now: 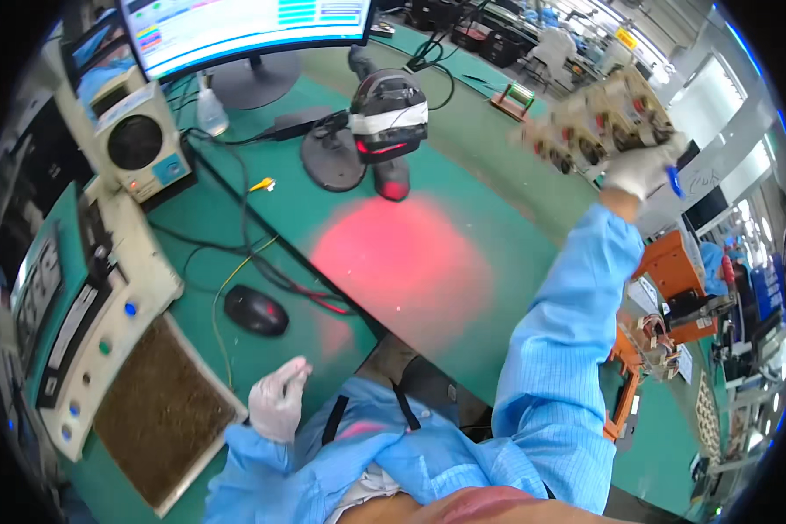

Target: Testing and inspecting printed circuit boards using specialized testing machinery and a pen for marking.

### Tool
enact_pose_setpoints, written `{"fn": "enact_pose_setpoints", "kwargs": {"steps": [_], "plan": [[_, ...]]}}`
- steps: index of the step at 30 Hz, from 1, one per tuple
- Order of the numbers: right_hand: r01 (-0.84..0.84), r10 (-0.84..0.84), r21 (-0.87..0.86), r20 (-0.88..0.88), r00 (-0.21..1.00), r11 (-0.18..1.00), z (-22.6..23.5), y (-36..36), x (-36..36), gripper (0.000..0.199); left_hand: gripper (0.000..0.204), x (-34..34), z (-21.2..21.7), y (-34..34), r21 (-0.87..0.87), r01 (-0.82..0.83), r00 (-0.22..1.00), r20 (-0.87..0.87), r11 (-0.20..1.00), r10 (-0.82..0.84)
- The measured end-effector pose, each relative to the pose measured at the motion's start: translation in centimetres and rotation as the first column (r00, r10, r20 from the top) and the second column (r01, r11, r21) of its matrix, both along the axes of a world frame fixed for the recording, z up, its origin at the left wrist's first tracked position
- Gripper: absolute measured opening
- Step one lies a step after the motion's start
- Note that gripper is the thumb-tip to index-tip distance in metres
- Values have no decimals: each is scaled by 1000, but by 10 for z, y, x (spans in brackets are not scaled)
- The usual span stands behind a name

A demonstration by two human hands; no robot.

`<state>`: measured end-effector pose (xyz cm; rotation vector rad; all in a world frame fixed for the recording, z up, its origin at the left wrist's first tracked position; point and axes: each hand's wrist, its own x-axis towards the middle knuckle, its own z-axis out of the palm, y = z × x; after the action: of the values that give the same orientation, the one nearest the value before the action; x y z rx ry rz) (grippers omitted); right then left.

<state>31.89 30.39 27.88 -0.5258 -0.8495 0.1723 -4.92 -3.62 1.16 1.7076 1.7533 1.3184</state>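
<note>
Right hand [642, 168] in a white glove, raised well to the right of the scanner [388, 122], fingers clamped on a beige circuit board [598, 118] — held high and blurred, apparently kept clear of the bench; left hand [277, 402] gloved too, loosely curled and holding nothing, low near the body, well below the scanner; red glow from the scanner spread over the green mat [498, 175]; black mouse [255, 310] and cables below-left of the scanner — monitor [236, 26] just behind it.

Right hand [642, 168] gripped circuit board [598, 118], 2 o'clock | left hand [277, 402] empty, loosely curled, 7 o'clock near mouse [255, 310] | scanner [387, 122] glowed red, 12 o'clock
</note>
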Motion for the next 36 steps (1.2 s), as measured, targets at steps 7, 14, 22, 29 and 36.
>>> {"fn": "enact_pose_setpoints", "kwargs": {"steps": [7, 14, 22, 29, 36], "plan": [[-372, 589, -458, 586, 557, 808, -31, -187, -164, 44, 68, 7, 102, 1, 436, 179, 842, 396, 882, -366], [-647, 877, -759, 266, -400, -65, -77, -238, -302, 59, 54, -67, 120, -91, 111, -46, 914, 406, 993, -3], [-597, 880, -787, 162, -447, -158, -100, -234, -371, 69, 34, -246, 170, -156, 258, -350, 916, 295, 900, 272], [-578, 936, -815, 230, -265, 37, -105, -237, -345, 54, 26, -471, 135, -142, 137, -828, 317, 914, 544, 252], [-492, 965, -860, 227, -128, 137, -131, -225, -294, 41, 31, -500, 123, -132, 162, -918, 309, -275, 361, 911]]}}
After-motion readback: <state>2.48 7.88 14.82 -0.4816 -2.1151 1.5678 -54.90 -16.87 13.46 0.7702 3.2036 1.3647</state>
